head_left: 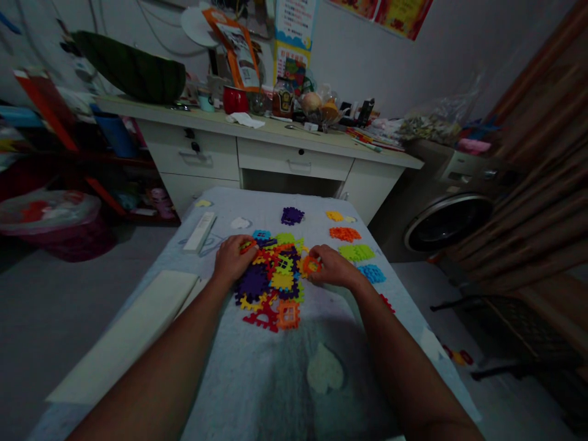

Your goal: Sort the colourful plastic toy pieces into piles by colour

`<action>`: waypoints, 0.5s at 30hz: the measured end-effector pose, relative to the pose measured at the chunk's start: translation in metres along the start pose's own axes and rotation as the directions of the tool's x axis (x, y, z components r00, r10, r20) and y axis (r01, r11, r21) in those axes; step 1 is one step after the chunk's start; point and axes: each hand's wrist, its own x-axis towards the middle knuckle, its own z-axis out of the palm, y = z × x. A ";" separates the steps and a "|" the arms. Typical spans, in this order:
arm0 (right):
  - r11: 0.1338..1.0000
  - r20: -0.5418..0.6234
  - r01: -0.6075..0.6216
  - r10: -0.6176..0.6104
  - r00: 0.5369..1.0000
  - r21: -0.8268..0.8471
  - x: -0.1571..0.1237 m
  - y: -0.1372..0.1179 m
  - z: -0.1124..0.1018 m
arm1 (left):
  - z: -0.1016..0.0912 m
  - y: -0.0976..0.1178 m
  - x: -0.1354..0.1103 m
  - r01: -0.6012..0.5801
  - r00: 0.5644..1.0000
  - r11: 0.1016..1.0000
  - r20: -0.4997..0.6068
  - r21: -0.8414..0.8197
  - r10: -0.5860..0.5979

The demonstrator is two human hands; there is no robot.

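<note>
Head: poster (pixel 296 21) blurred; hands (pixel 234 257) (pixel 333 266) hold tiles (pixel 281 280).

I count two hands, left hand (pixel 234 257) and right hand (pixel 334 267), one orange tile (pixel 311 265) pinched in the right, one mixed heap of tiles (pixel 271 283), four sorted stacks right of that heap, yellow stack (pixel 334 215), orange stack (pixel 344 233), green stack (pixel 357 252) and blue stack (pixel 371 273), one purple stack (pixel 292 215) beyond it, and two boxes left of it, small white box (pixel 199 231) and long white box (pixel 138 331).
</note>
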 end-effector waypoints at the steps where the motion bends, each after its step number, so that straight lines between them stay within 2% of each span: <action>1: 1.000 -0.026 -0.012 0.012 1.000 0.008 0.001 0.004 -0.004 | 0.000 -0.001 0.000 0.000 1.000 1.000 0.001 0.005 0.000; 5: 0.993 -0.166 -0.115 0.110 0.980 -0.020 0.011 0.032 -0.026 | 0.000 -0.001 0.001 -0.002 1.000 1.000 0.005 0.012 0.002; 9: 0.954 -0.296 -0.292 0.261 0.919 -0.066 0.024 0.077 -0.045 | -0.001 0.001 0.001 -0.008 1.000 1.000 0.009 0.009 0.008; 13: 0.898 -0.348 -0.433 0.383 0.856 -0.075 0.037 0.113 -0.050 | -0.001 0.002 0.001 0.000 1.000 1.000 0.013 0.008 0.000; 15: 0.893 -0.352 -0.442 0.387 0.852 -0.088 0.044 0.121 -0.047 | -0.001 0.002 0.001 0.004 1.000 1.000 0.011 0.009 -0.004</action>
